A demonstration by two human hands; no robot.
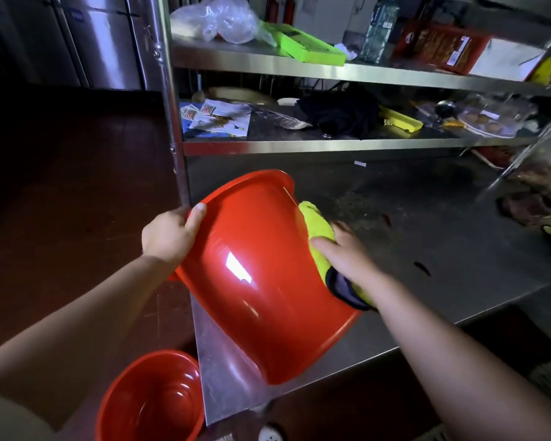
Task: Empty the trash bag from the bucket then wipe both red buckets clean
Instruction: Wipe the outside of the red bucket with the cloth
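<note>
A red bucket is tilted on its side above the steel table, its outer wall and bottom facing me. My left hand grips its rim at the left, thumb over the edge. My right hand presses a yellow cloth with a dark edge against the bucket's right side, fingers laid flat over it. A second red bucket stands upright on the floor at the lower left, its inside showing. No trash bag is in view.
A steel shelf rack rises behind the table, holding papers, a green box, a black cloth, bottles and packets. Its upright post stands just behind my left hand. Dark red floor lies to the left. Clutter sits at the table's right end.
</note>
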